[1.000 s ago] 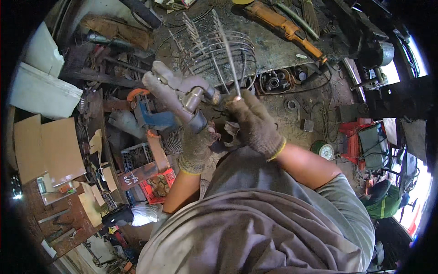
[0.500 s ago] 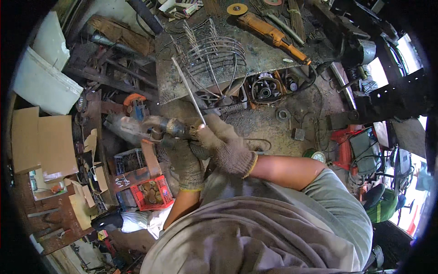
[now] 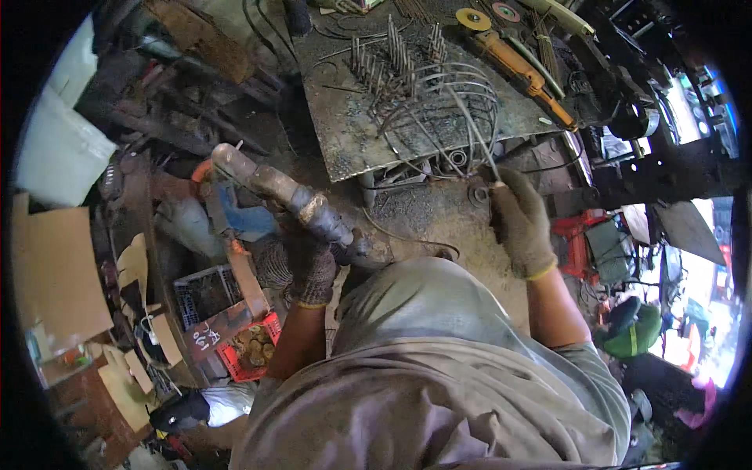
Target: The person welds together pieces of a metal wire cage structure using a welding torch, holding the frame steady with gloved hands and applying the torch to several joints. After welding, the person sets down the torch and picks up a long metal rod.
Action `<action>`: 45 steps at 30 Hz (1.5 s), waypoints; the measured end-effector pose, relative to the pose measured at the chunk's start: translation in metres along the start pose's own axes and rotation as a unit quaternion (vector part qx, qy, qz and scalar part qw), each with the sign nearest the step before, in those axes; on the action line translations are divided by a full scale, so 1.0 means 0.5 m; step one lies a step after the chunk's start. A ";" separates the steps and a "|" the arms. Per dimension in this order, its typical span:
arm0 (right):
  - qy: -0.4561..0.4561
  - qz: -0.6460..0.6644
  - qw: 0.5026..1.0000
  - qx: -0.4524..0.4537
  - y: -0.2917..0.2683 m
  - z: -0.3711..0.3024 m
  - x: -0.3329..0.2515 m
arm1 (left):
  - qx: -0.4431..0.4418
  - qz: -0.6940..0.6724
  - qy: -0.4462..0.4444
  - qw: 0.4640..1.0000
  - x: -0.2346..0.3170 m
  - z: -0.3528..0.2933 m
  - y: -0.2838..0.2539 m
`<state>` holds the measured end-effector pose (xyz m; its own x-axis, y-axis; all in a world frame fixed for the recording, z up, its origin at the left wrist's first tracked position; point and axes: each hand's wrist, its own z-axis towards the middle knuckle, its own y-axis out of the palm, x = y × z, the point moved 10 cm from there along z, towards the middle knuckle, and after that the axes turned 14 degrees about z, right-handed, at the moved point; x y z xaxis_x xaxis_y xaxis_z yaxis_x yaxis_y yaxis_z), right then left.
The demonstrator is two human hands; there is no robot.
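A rusty, jointed metal pipe (image 3: 276, 188) slants across the left-centre, its near end by my thigh. My left hand (image 3: 312, 274), in a dark knitted glove, is closed on the pipe's underside; the fingers are partly in shadow. Off to the right and apart from the pipe is my right hand (image 3: 521, 223), in a brown knitted glove. It grips a thin, straight metal rod (image 3: 472, 129) at its lower end. The rod points up and slightly left, in front of a curved wire frame (image 3: 439, 106) on the metal table (image 3: 345, 153).
On the table lie an orange power grinder (image 3: 521, 70), an abrasive disc (image 3: 473, 19) and several upright twisted metal pieces (image 3: 395, 59). A red crate (image 3: 249, 348) of round parts and a dark crate (image 3: 205, 298) stand at left. A cable (image 3: 407, 241) crosses the floor.
My right hand has moved right, away from the pipe, taking the rod with it. The pipe has swung to a steeper slant, its far end higher. My view has shifted.
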<state>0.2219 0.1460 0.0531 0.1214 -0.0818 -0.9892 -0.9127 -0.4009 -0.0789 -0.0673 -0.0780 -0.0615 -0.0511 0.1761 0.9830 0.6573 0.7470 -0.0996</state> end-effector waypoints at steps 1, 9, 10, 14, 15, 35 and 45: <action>0.012 -0.041 0.999 0.016 0.001 -0.003 -0.030 | -0.048 -0.039 -0.017 0.998 -0.012 0.024 -0.003; 0.003 -0.300 0.954 0.028 0.094 0.010 -0.162 | -0.262 -0.376 -0.180 0.870 -0.084 0.131 0.075; -0.007 -0.344 0.939 0.008 0.116 0.018 -0.175 | -0.262 -0.317 -0.168 0.896 -0.107 0.146 0.070; -0.087 -0.485 0.870 0.006 0.131 0.021 -0.217 | -0.336 0.108 0.166 0.921 0.049 0.173 0.136; -0.077 -0.490 0.868 0.012 0.130 0.018 -0.227 | -0.321 0.129 0.240 0.907 0.069 0.171 0.151; -0.151 -0.493 0.851 -0.101 0.146 0.081 -0.229 | -0.252 0.014 0.091 0.963 0.073 0.224 0.249; -0.074 -0.472 0.876 -0.072 0.117 0.088 -0.227 | -0.378 -0.282 -0.094 0.877 0.038 0.206 0.262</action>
<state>0.1374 0.1718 0.1555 0.7333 0.4628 -0.4981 -0.3738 -0.3374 -0.8639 -0.0594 0.0891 -0.0718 -0.6050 0.0712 0.7930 0.7942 0.1245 0.5948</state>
